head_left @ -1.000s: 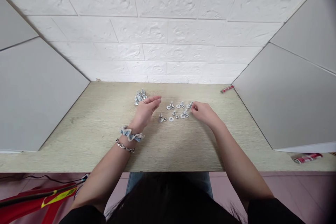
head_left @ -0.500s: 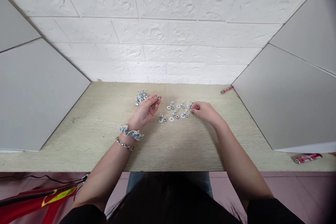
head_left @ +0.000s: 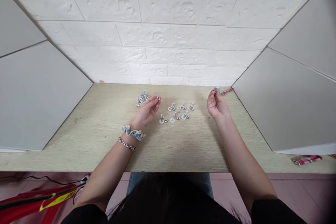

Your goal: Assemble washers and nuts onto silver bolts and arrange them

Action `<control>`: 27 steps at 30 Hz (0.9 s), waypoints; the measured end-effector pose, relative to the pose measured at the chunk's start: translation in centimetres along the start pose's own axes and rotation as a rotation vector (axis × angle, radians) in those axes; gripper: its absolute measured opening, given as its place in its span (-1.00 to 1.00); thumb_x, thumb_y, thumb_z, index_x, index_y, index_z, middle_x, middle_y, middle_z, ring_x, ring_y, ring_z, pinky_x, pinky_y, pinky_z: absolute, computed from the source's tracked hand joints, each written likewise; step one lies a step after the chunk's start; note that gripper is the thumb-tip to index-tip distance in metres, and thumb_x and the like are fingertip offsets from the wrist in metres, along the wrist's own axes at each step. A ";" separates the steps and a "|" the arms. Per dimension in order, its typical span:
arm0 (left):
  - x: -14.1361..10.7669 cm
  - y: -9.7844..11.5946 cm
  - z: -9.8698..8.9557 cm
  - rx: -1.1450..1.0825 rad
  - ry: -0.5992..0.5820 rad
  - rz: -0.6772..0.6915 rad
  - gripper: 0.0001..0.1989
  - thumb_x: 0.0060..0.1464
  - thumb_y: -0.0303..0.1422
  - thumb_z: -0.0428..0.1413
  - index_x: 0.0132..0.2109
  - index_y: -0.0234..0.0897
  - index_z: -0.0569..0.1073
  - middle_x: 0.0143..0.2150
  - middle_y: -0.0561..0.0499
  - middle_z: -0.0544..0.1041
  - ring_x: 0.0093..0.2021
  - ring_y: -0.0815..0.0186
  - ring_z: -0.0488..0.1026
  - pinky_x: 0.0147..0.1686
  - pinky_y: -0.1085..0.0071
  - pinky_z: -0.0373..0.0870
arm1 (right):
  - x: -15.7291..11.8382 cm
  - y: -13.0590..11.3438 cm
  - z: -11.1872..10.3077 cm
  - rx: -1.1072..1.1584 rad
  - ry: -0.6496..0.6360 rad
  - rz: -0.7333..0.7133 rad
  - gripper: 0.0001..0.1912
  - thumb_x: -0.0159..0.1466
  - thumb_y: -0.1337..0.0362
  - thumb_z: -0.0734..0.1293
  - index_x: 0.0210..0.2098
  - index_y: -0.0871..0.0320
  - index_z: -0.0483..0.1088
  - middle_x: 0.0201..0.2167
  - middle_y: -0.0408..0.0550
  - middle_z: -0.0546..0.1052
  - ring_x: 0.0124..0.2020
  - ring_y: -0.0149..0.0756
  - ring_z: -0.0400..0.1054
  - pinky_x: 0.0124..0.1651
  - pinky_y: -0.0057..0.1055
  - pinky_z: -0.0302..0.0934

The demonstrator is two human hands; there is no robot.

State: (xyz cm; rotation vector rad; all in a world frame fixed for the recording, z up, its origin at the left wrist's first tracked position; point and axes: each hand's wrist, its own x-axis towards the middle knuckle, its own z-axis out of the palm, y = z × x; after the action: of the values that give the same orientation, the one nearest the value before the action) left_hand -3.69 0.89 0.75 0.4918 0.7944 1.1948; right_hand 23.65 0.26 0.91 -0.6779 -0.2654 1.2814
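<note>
My left hand is closed, pinching a small hex nut between thumb and fingertips above the table. Just behind its fingers lies a pile of bolts, partly covered by the hand. My right hand is raised, its fingertips pinched on a small silver bolt, whose wide head or a washer shows on top. Between the hands, two short rows of hardware lie on the table. Each group has a flat washer, a bolt standing head down and a nut.
The pale wooden table meets a white brick-patterned wall. Grey panels stand at the left and right. One red tube lies at the back right, another red tube near the front right edge.
My right hand has lifted away from the right end of the rows, moving right and turning upward with the bolt in its fingertips. My left hand stays nearly still with the nut.
</note>
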 end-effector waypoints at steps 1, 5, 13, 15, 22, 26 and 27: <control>0.0 0.0 0.0 0.001 0.000 0.001 -0.87 -0.05 -0.63 0.11 -0.31 -0.37 0.42 -0.33 0.00 0.53 -0.36 0.50 0.48 -0.48 0.71 0.39 | 0.4 -0.1 -0.2 0.029 0.013 -0.012 -0.82 0.27 0.40 0.18 -0.43 0.12 0.35 -0.55 -0.29 0.46 -0.52 -0.67 0.37 -0.46 -0.80 0.30; -0.1 -0.1 0.1 0.006 -0.009 -0.001 -0.87 -0.05 -0.62 0.12 -0.31 -0.37 0.42 -0.34 0.01 0.53 -0.36 0.49 0.48 -0.48 0.71 0.39 | 1.3 0.1 -1.2 -0.037 0.085 -0.068 -0.88 0.26 0.36 0.20 -0.32 0.09 0.38 -0.49 -0.28 0.49 -0.41 -0.64 0.42 -0.35 -0.75 0.36; -0.2 0.0 0.3 0.018 0.007 -0.004 -0.87 -0.06 -0.61 0.12 -0.31 -0.36 0.42 -0.33 0.00 0.53 -0.36 0.50 0.48 -0.47 0.71 0.38 | 1.1 0.3 -1.0 -0.133 0.153 -0.069 -0.83 0.28 0.39 0.16 -0.33 0.13 0.37 -0.38 -0.22 0.53 -0.19 -0.64 0.41 -0.15 -0.71 0.33; -0.2 0.0 0.3 0.019 0.003 -0.004 -0.87 -0.06 -0.61 0.13 -0.31 -0.36 0.42 -0.33 0.00 0.52 -0.36 0.50 0.48 -0.47 0.71 0.38 | 0.9 0.5 -0.7 -0.109 0.168 -0.041 -0.79 0.28 0.44 0.13 -0.36 0.16 0.37 -0.39 -0.19 0.52 -0.20 -0.64 0.41 -0.14 -0.71 0.33; -0.3 0.0 0.2 0.029 -0.011 0.003 -0.87 -0.06 -0.60 0.13 -0.30 -0.37 0.42 -0.32 0.00 0.52 -0.35 0.50 0.48 -0.45 0.70 0.39 | 0.7 1.4 -0.3 -0.034 0.223 0.054 -0.75 0.26 0.55 0.08 -0.29 0.23 0.34 -0.43 -0.14 0.49 -0.25 -0.56 0.44 -0.14 -0.62 0.37; -0.2 -0.1 0.1 0.029 -0.023 0.008 -0.87 -0.07 -0.59 0.14 -0.31 -0.37 0.43 -0.33 0.01 0.52 -0.36 0.50 0.48 -0.45 0.70 0.39 | 0.6 1.7 -0.3 -0.004 0.227 0.099 -0.78 0.25 0.56 0.09 -0.26 0.25 0.31 -0.46 -0.14 0.47 -0.30 -0.54 0.45 -0.17 -0.63 0.39; -0.2 -0.2 0.1 0.030 -0.024 0.012 -0.87 -0.07 -0.59 0.14 -0.32 -0.37 0.43 -0.33 0.01 0.52 -0.36 0.50 0.48 -0.45 0.70 0.39 | 0.6 1.7 -0.3 -0.008 0.228 0.100 -0.78 0.25 0.55 0.09 -0.24 0.25 0.31 -0.46 -0.13 0.47 -0.29 -0.53 0.45 -0.17 -0.63 0.39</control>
State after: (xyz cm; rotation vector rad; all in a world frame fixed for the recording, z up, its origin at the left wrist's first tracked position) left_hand -3.57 0.66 0.73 0.5351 0.7905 1.1878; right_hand 22.60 0.93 -0.43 -0.8450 -0.0499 1.2856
